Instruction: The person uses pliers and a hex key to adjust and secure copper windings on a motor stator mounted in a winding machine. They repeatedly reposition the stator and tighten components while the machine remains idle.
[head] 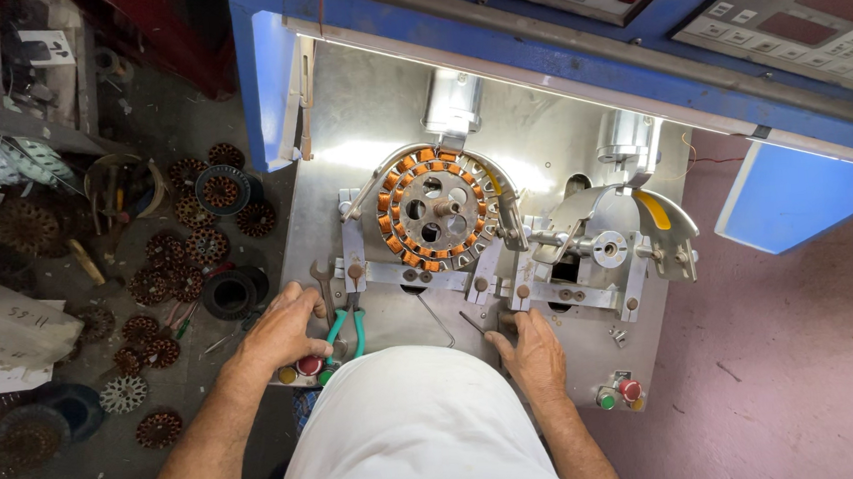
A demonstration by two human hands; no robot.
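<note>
**Both hands rest at front edge of winding bench, stator mounted above**

White cloth over the person's lap (415, 435) lies nearest the lens, between the two forearms. Left hand (283, 330) lies palm down, fingers spread and closed on nothing, touching the metal plate just beside a red round push button (309, 365) and the teal-handled pliers (345, 332). Right hand (529, 347) rests well apart from the left, fingers curled at the plate's front edge; whether it grips anything I cannot tell. Round steel stator with orange copper-wound poles (434, 209) sits on its spindle above and between both hands, enclosed by a curved grey guard. A second, bare winding station with a yellow-tipped guide (612, 246) stands above the right hand. Loose wound stators (188, 261) litter the floor left of the left hand.

Judgement: good practice calls for fingers kept below the clamp bar, pliers moved clear of the button, and any press made deliberately with one fingertip
</note>
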